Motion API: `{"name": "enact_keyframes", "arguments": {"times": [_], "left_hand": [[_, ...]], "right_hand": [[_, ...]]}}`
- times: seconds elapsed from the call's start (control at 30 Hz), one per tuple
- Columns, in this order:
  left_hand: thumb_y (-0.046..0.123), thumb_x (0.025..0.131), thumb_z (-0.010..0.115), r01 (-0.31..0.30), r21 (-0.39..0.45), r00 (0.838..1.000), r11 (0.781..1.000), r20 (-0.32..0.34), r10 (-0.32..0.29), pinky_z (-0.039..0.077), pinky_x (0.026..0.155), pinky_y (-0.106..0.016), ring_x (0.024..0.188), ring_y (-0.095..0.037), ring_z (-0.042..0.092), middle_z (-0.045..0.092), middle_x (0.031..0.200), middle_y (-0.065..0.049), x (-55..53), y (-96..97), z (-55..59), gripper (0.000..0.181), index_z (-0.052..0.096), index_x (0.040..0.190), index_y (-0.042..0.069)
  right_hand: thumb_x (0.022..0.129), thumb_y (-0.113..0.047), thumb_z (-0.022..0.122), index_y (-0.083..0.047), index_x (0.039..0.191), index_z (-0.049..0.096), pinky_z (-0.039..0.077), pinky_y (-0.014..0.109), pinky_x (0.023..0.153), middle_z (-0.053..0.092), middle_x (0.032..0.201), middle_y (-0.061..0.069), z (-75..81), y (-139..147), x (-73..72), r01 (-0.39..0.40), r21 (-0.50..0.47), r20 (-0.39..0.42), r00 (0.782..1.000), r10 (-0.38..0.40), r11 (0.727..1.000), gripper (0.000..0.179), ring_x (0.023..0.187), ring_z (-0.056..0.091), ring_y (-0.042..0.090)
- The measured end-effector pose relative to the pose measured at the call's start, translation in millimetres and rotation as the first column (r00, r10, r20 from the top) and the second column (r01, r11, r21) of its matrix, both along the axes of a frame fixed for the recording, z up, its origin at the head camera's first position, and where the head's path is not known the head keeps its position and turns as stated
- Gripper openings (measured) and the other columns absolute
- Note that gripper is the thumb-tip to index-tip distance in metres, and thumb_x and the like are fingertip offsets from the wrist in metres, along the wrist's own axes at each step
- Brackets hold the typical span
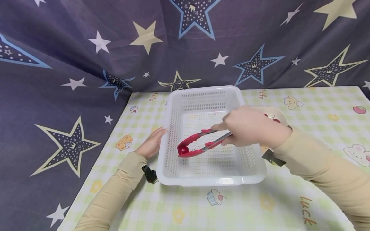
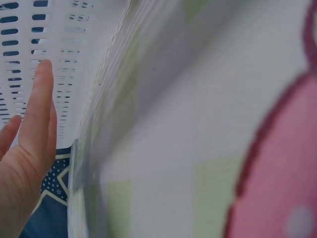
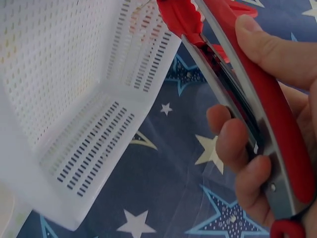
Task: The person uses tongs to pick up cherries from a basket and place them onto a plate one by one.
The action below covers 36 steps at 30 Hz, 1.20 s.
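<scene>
My right hand [image 1: 245, 126] grips a pair of red-and-metal tongs [image 1: 196, 143] above the white basket. In the right wrist view, the thumb and curled fingers wrap the handles of the tongs [image 3: 267, 114]. Between the red tips sits a shiny red cherry [image 1: 183, 150], over the left part of the basket. My left hand [image 1: 153, 142] touches the left wall of the white perforated basket [image 1: 212, 181], its fingers straight along the outside. The left wrist view shows the left hand [image 2: 34, 129] beside the slotted wall [image 2: 74, 29].
Partly behind my right hand stands a pale bowl [image 1: 281, 113] with a few red cherries [image 1: 276, 121] visible in it. A checked cloth [image 1: 138, 205] with cartoon prints covers the table. A dark star-patterned curtain [image 1: 115, 38] hangs behind and to the left.
</scene>
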<state>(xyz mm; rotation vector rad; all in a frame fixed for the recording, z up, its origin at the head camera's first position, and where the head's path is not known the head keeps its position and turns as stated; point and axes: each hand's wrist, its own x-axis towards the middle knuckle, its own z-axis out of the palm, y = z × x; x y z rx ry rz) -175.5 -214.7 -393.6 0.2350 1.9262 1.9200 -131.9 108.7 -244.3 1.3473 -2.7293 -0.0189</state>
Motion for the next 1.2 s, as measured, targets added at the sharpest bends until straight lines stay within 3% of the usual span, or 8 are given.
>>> {"name": "enact_keyframes", "arguments": {"times": [0.17, 0.4, 0.7, 0.83, 1.07, 1.2], "left_hand": [[0.031, 0.100, 0.036, 0.007, 0.002, 1.000, 1.000, -0.002, -0.007, 0.046, 0.100, -0.023, 0.115, -0.009, 0.053, 0.031, 0.145, -0.029, 0.1, -0.4, 0.1, 0.060, 0.021, 0.148, -0.002], [0.033, 0.100, 0.037, 0.005, 0.007, 1.000, 1.000, 0.002, -0.005, 0.048, 0.096, -0.020, 0.109, -0.004, 0.055, 0.035, 0.143, -0.026, -0.9, -1.2, -1.1, 0.061, 0.022, 0.148, -0.001], [0.034, 0.100, 0.036, 0.012, -0.006, 1.000, 1.000, 0.004, -0.012, 0.048, 0.097, -0.020, 0.110, -0.003, 0.055, 0.034, 0.144, -0.026, 0.3, -2.1, -0.5, 0.061, 0.021, 0.148, 0.000], [0.034, 0.100, 0.036, 0.012, -0.008, 1.000, 1.000, 0.005, -0.012, 0.048, 0.096, -0.020, 0.109, -0.003, 0.055, 0.036, 0.143, -0.024, 0.9, -1.4, 0.0, 0.061, 0.021, 0.148, 0.000], [0.033, 0.100, 0.036, 0.022, -0.004, 1.000, 1.000, 0.005, -0.022, 0.047, 0.097, -0.021, 0.112, -0.005, 0.054, 0.032, 0.146, -0.027, 0.2, -1.3, -0.8, 0.061, 0.020, 0.149, 0.001], [0.032, 0.100, 0.037, 0.016, 0.018, 1.000, 1.000, 0.011, -0.016, 0.047, 0.098, -0.022, 0.112, -0.005, 0.055, 0.032, 0.145, -0.027, -0.1, -1.1, -0.9, 0.060, 0.021, 0.148, 0.000]], "right_hand": [[0.070, -0.032, 0.082, -0.027, 0.106, 0.072, 0.036, 0.027, 0.042, 0.059, 0.063, -0.006, 2.1, 9.8, 1.0, -0.018, -0.036, -0.063, 0.998, 0.016, 0.999, 0.038, 0.050, 0.044, 0.009], [0.070, -0.034, 0.082, -0.028, 0.112, 0.071, 0.033, 0.024, 0.044, 0.060, 0.067, -0.007, 1.4, 22.5, -0.6, 0.032, -0.068, -0.029, 0.999, -0.034, 0.997, 0.043, 0.049, 0.040, 0.007], [0.072, -0.029, 0.081, -0.023, 0.113, 0.071, 0.030, 0.021, 0.046, 0.057, 0.064, -0.009, -5.4, 43.1, 0.3, 0.048, -0.197, -0.006, 0.999, -0.050, 0.979, 0.043, 0.048, 0.036, 0.001], [0.069, -0.027, 0.083, -0.020, 0.109, 0.073, 0.027, 0.017, 0.043, 0.048, 0.059, -0.014, -14.5, 57.5, -0.5, -0.016, -0.303, -0.065, 0.998, -0.004, 0.953, 0.042, 0.049, 0.033, -0.003], [0.063, -0.023, 0.086, -0.013, 0.107, 0.074, 0.027, 0.011, 0.042, 0.073, 0.089, 0.001, -31.7, 84.9, -1.8, -0.060, -0.449, -0.087, 0.996, 0.023, 0.892, 0.047, 0.050, 0.034, -0.010], [0.065, -0.034, 0.085, -0.012, 0.106, 0.074, 0.025, 0.010, 0.044, 0.065, 0.074, -0.011, -40.1, 97.6, 0.3, -0.051, -0.484, -0.099, 0.995, 0.003, 0.873, 0.048, 0.052, 0.032, -0.010]]}}
